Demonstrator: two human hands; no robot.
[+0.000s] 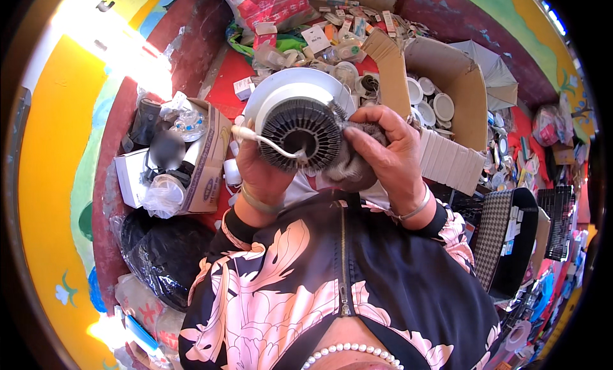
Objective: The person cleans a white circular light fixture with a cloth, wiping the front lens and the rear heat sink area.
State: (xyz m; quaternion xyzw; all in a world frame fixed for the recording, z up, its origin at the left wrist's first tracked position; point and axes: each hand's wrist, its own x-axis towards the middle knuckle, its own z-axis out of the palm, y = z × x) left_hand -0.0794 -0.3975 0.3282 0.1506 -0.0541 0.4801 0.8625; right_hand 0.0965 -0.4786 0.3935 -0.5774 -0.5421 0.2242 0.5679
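In front of my chest is a round recessed downlight [325, 135] with a black finned heat sink and a wide white rim on its far side. A short white cable with a connector [244, 133] curls across its back. My left hand [260, 177] grips the downlight from the left and below, with the fingers partly hidden behind it. On the other side, my right hand [397, 164] is closed on a bunched grey cloth [355, 170], thumb and fingertips pinching it close to the edge of the fins. The cloth appears to touch the heat sink.
An open cardboard box [470, 69] of round white lamps stands at the far right. Another carton [214, 156] with mixed goods sits at the left, above a black plastic bag [159, 255]. Small packages [317, 39] are heaped at the back, and a checkered box [495, 242] stands right.
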